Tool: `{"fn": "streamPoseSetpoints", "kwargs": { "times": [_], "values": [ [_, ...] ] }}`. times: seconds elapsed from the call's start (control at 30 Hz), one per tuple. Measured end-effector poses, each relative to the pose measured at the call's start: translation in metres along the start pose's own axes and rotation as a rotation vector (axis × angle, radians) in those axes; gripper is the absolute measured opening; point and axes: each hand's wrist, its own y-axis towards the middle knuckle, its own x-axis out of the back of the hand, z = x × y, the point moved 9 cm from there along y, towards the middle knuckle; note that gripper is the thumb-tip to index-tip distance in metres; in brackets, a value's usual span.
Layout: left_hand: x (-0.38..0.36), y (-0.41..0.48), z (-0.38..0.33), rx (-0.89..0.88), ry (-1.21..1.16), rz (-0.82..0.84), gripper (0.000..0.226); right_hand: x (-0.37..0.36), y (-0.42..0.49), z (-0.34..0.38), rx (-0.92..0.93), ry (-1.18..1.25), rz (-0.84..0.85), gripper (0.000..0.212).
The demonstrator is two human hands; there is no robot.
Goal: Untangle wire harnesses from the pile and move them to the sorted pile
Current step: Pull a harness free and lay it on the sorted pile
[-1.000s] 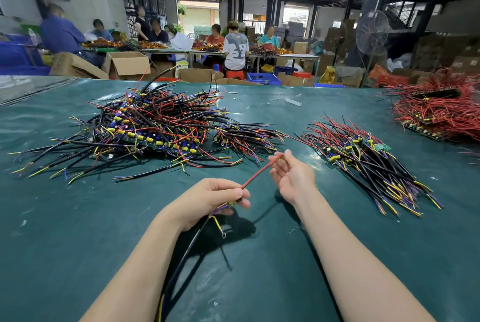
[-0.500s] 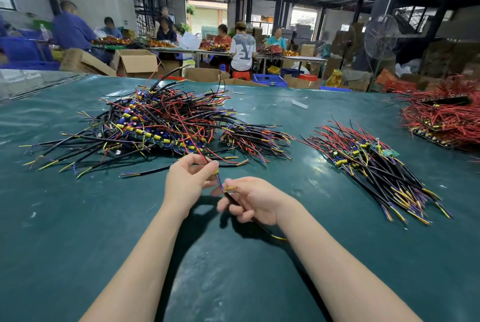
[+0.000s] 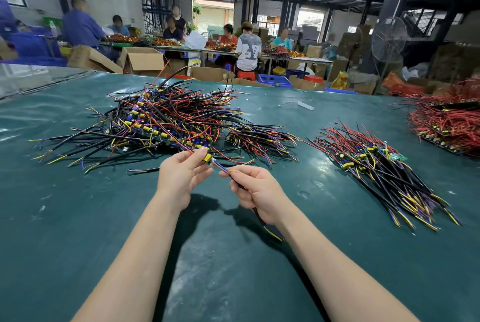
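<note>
We hold one wire harness just on the near side of the tangled pile, raised above the green table and stretched between both hands. The left hand, nearest the pile's front edge, has its fingers curled and pinches the harness between thumb and fingertips at a small yellow part; a red wire runs on from this grip back into the pile. The right hand, a little to the right of and nearer to us than the pile, has its fingers closed round the black sleeve of the harness, with thumb and forefinger nipping the blue and yellow strands; the sleeve leaves the heel of the hand and ends in a yellow tip. A small bundle lies touching the right edge of the pile. The sorted pile lies well apart to the right of the pile, its wires fanned roughly parallel. A heap of red wires sits farther right again. Beyond the pile stand cardboard boxes, a blue basket and a fan.
</note>
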Motion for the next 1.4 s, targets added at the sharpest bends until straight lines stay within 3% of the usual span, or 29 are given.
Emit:
{"fn": "streamPoseSetpoints", "kwargs": {
  "times": [0.33, 0.47, 0.63, 0.9, 1.13, 1.3, 1.4],
  "values": [
    [-0.019, -0.007, 0.019, 0.233, -0.241, 0.027, 0.015, 0.009, 0.0, 0.005, 0.043, -0.188, -0.161, 0.036],
    [-0.025, -0.007, 0.017, 0.2, -0.223, 0.094, 0.016, 0.011, -0.001, 0.004, 0.02, -0.249, -0.206, 0.039],
    [-0.034, -0.01, 0.007, -0.025, 0.095, 0.146, 0.019, 0.019, -0.002, 0.002, -0.023, -0.165, -0.272, 0.039],
    [-0.009, -0.002, 0.001, -0.082, 0.067, -0.044, 0.016, 0.002, -0.002, -0.01, -0.118, 0.018, -0.078, 0.024],
    [-0.014, -0.003, 0.0, -0.07, 0.141, -0.014, 0.02, -0.004, -0.005, -0.002, -0.053, -0.065, -0.021, 0.019],
    [-0.016, -0.008, 0.0, 0.019, 0.026, 0.022, 0.005, -0.01, -0.005, 0.002, -0.059, -0.083, 0.066, 0.02],
    [-0.001, -0.004, 0.0, 0.097, -0.142, -0.064, 0.013, -0.016, -0.01, -0.009, -0.139, -0.138, 0.133, 0.02]
  ]
}}
